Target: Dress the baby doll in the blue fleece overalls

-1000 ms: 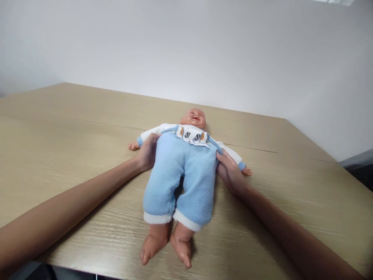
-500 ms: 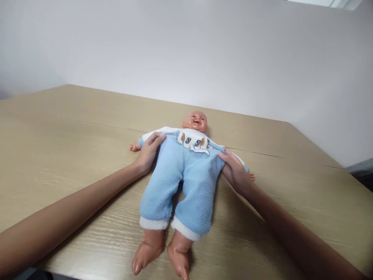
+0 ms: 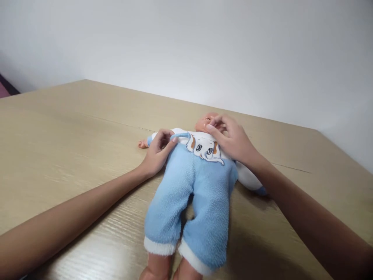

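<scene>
A baby doll lies on its back, head away from me. It wears a white long-sleeved top and fuzzy light-blue overalls with white cuffs and an elephant face on the bib. My left hand grips the overalls at their upper left edge, thumb on top by the blue strap. Over the doll's right-side shoulder, my right hand is closed in a pinch near the doll's chin. What its fingertips hold is hidden. The doll's feet run out of view at the bottom.
The doll lies on a light wooden tabletop with a thin seam across it. A pale wall rises behind the far edge. Something pink and dark shows at the far left.
My right hand has left the overalls' right edge and moved up to the doll's neck. My left hand keeps its place on the overalls. The view has shifted, so the doll appears closer.
</scene>
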A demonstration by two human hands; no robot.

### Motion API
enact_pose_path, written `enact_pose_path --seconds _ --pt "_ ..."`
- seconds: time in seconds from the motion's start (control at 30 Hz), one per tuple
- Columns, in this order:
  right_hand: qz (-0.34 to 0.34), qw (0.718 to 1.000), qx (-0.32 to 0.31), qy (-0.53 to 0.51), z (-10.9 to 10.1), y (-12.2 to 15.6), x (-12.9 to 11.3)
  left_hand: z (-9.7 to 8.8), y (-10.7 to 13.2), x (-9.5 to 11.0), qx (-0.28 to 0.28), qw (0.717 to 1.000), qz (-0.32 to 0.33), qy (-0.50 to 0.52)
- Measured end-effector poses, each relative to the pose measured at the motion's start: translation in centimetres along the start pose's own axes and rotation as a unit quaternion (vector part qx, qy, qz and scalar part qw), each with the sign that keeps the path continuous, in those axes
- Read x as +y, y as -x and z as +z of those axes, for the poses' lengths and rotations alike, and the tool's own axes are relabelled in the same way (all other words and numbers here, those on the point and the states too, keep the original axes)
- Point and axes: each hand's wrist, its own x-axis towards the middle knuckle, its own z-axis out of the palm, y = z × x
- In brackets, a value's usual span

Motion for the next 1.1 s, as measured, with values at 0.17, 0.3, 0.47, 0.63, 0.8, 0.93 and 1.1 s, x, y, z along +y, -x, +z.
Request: enact_pose_path --seconds 0.17,0.3,0.47,0.63,0.8,0.93,1.1 --pt "-0.069 0.978 -0.194 0.037 3.6 -5.7 -1.0 0.2 0.3 0.0 0.021 0.999 0.021 -0.024" --pt "-0.154 0.905 -0.375 0.128 6.4 -9.2 -1.4 0.2 0.6 -0.1 0.021 0.998 0.046 -0.039" --pt "-0.214 0.861 -0.434 0.154 9.7 -10.7 -1.8 0.2 0.8 -0.1 0.028 0.992 0.102 -0.076" --pt "-0.238 0.890 -0.366 0.132 10.2 -9.9 -1.5 0.1 0.9 -0.1 0.008 0.992 0.114 -0.055" --pt "-0.169 0.968 -0.187 0.007 8.1 -8.0 -0.6 -0.2 1.0 -0.2 -0.028 0.990 0.135 -0.038" --pt "-0.110 0.968 -0.179 -0.135 6.5 -6.8 0.0 -0.4 1.3 0.2 -0.015 0.974 0.195 -0.115" --pt "-0.056 0.959 -0.200 -0.192 5.7 -6.3 0.0 -0.6 1.9 0.6 0.044 0.933 0.269 -0.234"
